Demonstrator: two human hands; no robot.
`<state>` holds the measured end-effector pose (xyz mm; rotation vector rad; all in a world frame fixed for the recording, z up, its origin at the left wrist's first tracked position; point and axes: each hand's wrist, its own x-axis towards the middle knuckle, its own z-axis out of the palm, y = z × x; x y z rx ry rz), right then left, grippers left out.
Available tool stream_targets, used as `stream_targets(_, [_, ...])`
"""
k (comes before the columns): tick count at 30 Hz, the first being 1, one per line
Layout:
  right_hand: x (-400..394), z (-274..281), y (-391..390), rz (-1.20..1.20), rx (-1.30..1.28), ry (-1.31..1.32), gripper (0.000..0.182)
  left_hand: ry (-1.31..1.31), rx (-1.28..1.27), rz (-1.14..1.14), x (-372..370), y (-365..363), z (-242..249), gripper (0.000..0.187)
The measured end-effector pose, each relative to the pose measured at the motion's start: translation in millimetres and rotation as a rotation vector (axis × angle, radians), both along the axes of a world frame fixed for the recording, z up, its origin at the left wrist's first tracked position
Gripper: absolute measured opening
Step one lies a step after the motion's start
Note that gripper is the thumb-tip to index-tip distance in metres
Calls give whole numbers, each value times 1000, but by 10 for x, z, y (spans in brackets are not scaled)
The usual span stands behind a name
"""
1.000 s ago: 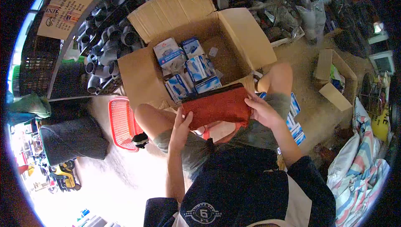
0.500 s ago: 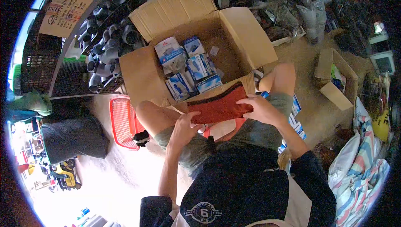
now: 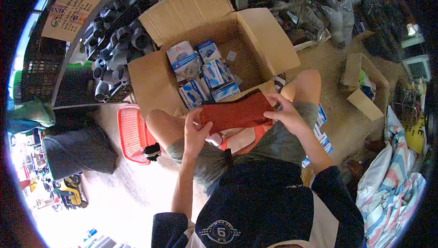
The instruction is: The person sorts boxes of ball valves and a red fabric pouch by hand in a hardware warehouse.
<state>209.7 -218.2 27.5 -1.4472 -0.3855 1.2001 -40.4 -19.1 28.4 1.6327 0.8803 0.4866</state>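
A dark red cloth with a black edge [image 3: 235, 112] is stretched flat between my two hands, above my lap. My left hand [image 3: 196, 134] pinches its left end between thumb and fingers. At the right end, my right hand [image 3: 284, 112] grips it the same way. Just beyond the cloth stands an open cardboard box [image 3: 153, 79] with its flaps folded out. Inside lie several blue-and-white packets [image 3: 214, 72], grouped on the left side of the box.
A red plastic basket [image 3: 130, 134] sits left of my knee. Grey pipe fittings [image 3: 118, 52] fill a rack at upper left. Several blue-and-white packs [image 3: 323, 141] lie by my right thigh. Farther right are a smaller open carton [image 3: 365, 86] and striped sacks [image 3: 388, 179].
The cloth has tilted slightly and spread a little wider and flatter. My left hand has moved up along its left end, and the fingers of my right hand have shifted behind it.
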Motion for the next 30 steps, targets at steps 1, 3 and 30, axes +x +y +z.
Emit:
stream_targets(1, [-16, 52, 13, -4, -12, 10, 54, -10, 47, -6, 21, 4, 27, 41])
stream_targets(3, [-3, 22, 31, 125, 59, -479, 53, 31, 94, -63, 20, 30, 33, 40])
stream_targets(30, [-114, 422, -146, -7, 119, 548, 65, -464, -1461, -166, 292, -236, 58, 86])
